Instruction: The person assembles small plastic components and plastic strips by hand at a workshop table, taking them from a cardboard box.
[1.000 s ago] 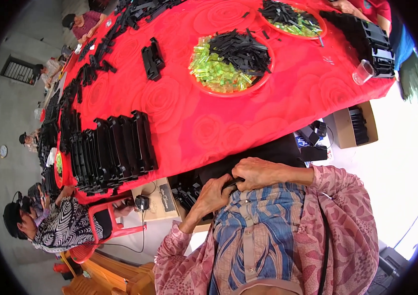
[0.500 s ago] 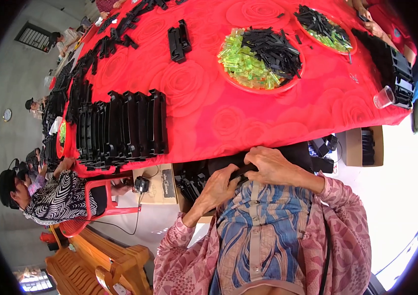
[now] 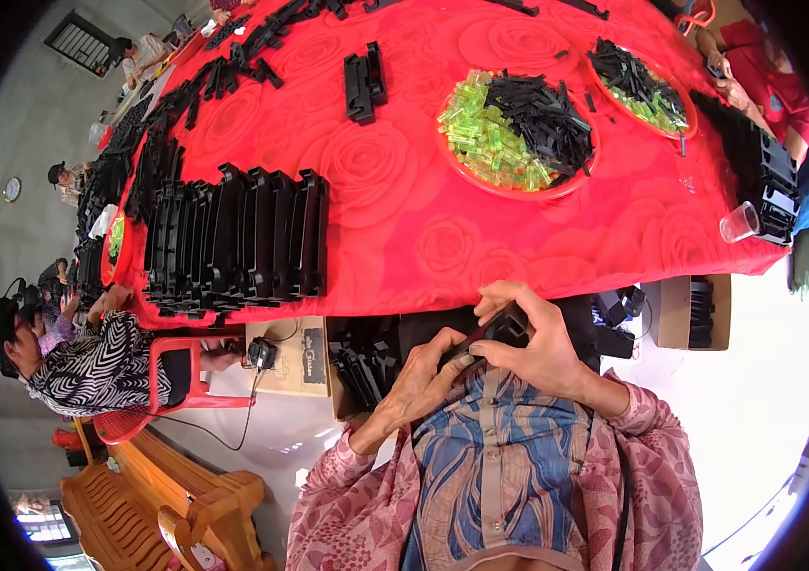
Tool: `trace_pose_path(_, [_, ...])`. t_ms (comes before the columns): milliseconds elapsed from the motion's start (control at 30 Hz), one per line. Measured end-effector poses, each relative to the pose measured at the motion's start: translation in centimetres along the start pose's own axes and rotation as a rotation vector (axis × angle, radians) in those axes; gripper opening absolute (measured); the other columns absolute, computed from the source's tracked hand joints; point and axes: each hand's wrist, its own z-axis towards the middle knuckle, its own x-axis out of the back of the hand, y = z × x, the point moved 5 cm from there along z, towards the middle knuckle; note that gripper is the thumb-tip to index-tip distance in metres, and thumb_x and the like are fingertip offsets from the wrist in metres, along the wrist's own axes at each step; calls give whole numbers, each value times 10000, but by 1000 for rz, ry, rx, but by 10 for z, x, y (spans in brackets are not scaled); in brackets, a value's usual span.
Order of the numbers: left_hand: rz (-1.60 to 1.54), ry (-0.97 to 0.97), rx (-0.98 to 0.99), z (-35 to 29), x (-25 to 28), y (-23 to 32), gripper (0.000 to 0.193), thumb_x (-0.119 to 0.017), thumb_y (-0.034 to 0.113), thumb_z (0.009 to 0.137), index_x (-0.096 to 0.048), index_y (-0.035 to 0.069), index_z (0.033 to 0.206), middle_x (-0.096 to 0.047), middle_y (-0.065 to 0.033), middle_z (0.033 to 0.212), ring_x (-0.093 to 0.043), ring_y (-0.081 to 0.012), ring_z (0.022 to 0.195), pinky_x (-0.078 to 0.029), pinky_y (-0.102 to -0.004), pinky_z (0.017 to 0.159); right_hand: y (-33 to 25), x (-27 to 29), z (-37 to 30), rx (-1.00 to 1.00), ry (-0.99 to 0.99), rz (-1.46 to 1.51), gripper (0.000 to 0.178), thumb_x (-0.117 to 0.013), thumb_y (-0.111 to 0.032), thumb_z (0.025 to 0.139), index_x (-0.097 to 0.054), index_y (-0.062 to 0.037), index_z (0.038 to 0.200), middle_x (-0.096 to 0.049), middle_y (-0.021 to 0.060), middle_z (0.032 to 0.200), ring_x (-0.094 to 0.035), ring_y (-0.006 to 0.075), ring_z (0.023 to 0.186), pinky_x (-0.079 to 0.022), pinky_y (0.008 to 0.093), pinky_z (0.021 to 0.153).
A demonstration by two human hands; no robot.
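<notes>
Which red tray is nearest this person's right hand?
The middle tray, straight ahead of the right hand; the left tray and upper-right tray lie farther away.

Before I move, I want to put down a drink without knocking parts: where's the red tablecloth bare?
Widest: red tablecloth between the row of black plastic frames and the nearer round tray. Another patch lies between that tray and the near edge, left of the clear plastic cup. Crowded: the left side and the right corner's black stack.
</notes>
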Motion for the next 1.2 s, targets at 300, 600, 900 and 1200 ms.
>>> trace_pose_path(300, [-33, 163, -87, 1, -13, 9, 154, -531, 63, 926, -527, -57, 1022, -609, -164, 831, -553, -168, 738, -462, -319, 696, 3, -8, 10, -244, 3, 497, 246, -650, 14, 868, -587, 1, 1105, -620, 45, 840, -614, 112, 821, -500, 256, 758])
trace_pose_path(600, [-212, 369, 28, 28, -5, 7, 120, -495, 90, 940, -533, -23, 923, -502, -22, 618, -468, -77, 580, -378, -265, 518, 10, -9, 64, -175, 97, 386, 288, -668, -74, 863, -540, -5, 1112, -580, 26, 758, -585, 89, 715, -463, 245, 657])
trace_pose_path(900, [-208, 485, -20, 54, 4, 13, 159, -452, 81, 952, -518, -44, 1026, -552, -98, 667, -521, -176, 565, -401, -334, 523, 28, -13, 56, -293, 278, 550, 507, -647, -123, 887, -427, 30, 1317, -611, 66, 1004, -577, 115, 823, -475, 242, 711])
trace_pose_path(1200, [-72, 622, -73, 58, -2, 13, 143, -488, 49, 940, -446, -67, 1013, -573, -280, 883, -594, -413, 824, -446, -456, 694, 51, -25, 45, -206, 293, 381, 274, -515, -49, 925, -519, 33, 1187, -589, 49, 986, -540, 111, 888, -452, 252, 775])
